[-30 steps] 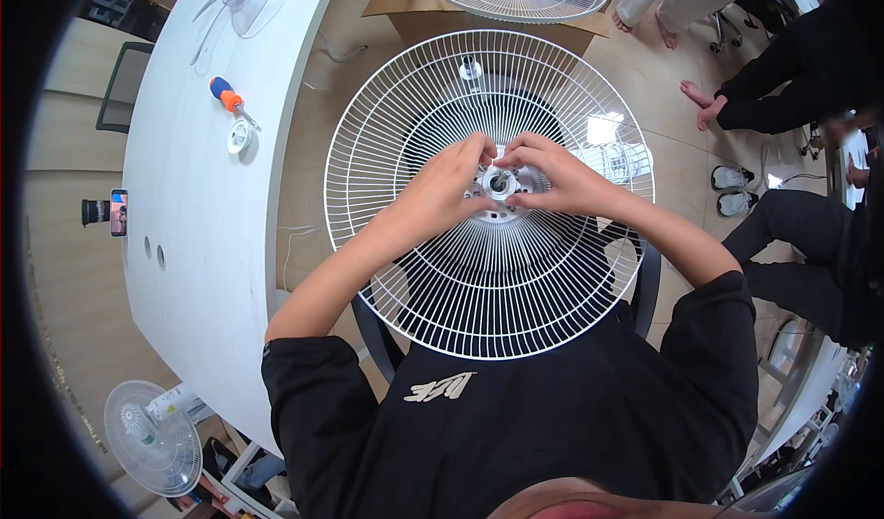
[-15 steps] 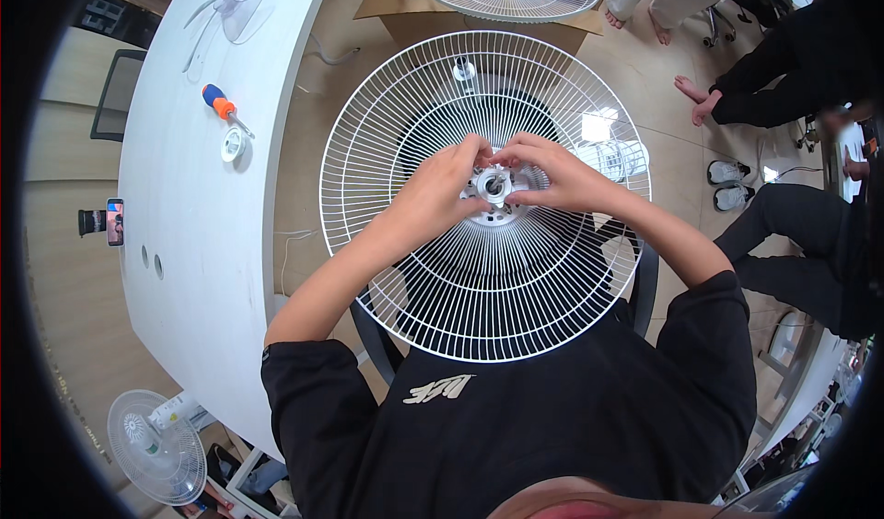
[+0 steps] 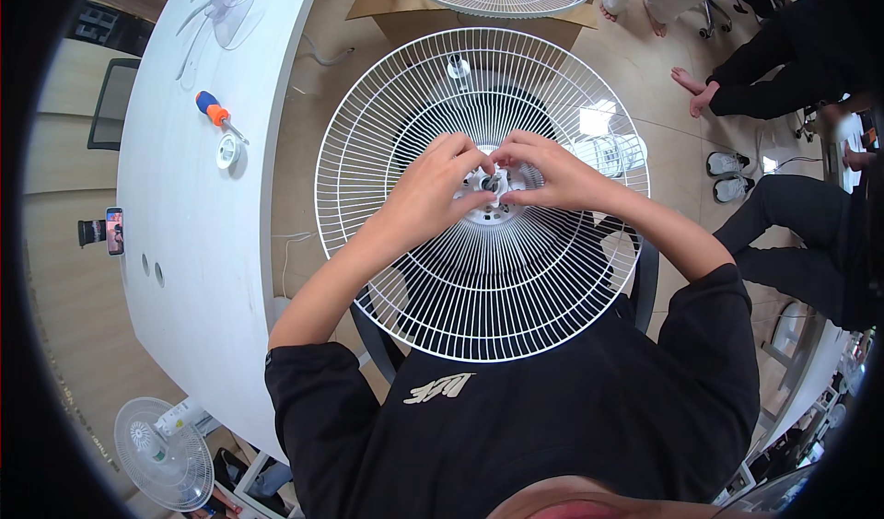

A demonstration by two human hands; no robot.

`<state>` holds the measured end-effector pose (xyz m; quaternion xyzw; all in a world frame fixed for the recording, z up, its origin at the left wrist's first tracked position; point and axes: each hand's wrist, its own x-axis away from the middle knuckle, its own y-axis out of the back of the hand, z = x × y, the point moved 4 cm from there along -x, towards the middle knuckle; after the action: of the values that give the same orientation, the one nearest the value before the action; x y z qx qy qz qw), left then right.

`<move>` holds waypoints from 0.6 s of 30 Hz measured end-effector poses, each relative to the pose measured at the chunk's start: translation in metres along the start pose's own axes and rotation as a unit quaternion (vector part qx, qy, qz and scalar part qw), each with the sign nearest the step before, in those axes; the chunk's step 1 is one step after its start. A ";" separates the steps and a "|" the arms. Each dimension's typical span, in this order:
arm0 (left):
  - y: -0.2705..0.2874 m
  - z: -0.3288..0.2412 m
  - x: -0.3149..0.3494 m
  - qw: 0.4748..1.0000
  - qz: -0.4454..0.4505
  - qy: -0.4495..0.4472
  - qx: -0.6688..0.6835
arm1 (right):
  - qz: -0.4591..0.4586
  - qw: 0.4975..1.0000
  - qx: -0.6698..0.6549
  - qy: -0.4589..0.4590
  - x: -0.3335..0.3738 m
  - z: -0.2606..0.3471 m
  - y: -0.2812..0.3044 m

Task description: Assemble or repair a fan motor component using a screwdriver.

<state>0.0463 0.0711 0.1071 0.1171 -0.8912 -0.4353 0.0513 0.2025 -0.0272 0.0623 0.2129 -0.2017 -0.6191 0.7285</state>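
A round white wire fan grille (image 3: pixel 483 321) lies in front of my body. At its hub a metal shaft (image 3: pixel 491 184) points up through a white plastic nut (image 3: pixel 503 186). My left hand (image 3: pixel 433 187) curls round the nut's left side, thumb near and fingertips far. From the right, my right hand (image 3: pixel 560 180) pinches the same nut between thumb and fingers. The fingertips of both hands nearly meet at its far edge, and they hide part of the nut.
On the white table to the left lie an orange-and-blue screwdriver (image 3: pixel 212 110), a white ring-shaped part (image 3: pixel 229 151) and clear fan blades (image 3: pixel 228 17). Beyond the grille, another grille (image 3: pixel 552 1) rests on a cardboard box (image 3: pixel 405 26). People sit and stand at right.
The fingers of my left hand have shifted round the nut and now cover more of it. My right hand stays at the nut, almost unmoved. The view has shifted slightly.
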 end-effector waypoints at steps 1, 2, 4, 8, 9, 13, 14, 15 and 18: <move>0.000 0.001 0.000 1.000 -0.004 -0.002 -0.001 | -0.004 1.000 -0.002 0.011 0.000 0.000 0.000; 0.000 0.001 0.000 1.000 -0.004 -0.002 -0.001 | -0.009 1.000 -0.005 0.022 0.000 0.001 0.000; 0.000 0.001 -0.001 1.000 -0.004 -0.007 -0.001 | -0.005 1.000 0.001 0.018 0.000 0.000 0.000; -0.001 0.001 -0.001 1.000 -0.010 -0.023 -0.007 | 0.003 1.000 0.012 0.013 0.000 0.000 0.000; -0.001 0.001 -0.001 1.000 -0.003 -0.020 -0.005 | 0.002 1.000 0.012 0.013 0.000 -0.001 0.000; 0.001 0.000 -0.002 1.000 0.008 -0.017 0.001 | -0.016 0.999 -0.017 0.032 0.000 0.000 0.000; 0.001 0.001 -0.001 1.000 0.008 -0.016 0.001 | -0.015 0.999 -0.021 0.031 0.000 0.000 0.001; 0.000 0.001 -0.002 1.000 0.008 -0.016 0.002 | -0.015 0.999 -0.022 0.031 0.000 0.001 0.001; 0.000 0.002 -0.001 1.000 0.004 -0.021 0.001 | -0.012 0.999 -0.021 0.029 0.000 0.001 0.001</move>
<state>0.0469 0.0729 0.1057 0.1046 -0.8928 -0.4368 0.0346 0.2031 -0.0276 0.0633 0.2179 -0.1646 -0.6255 0.7309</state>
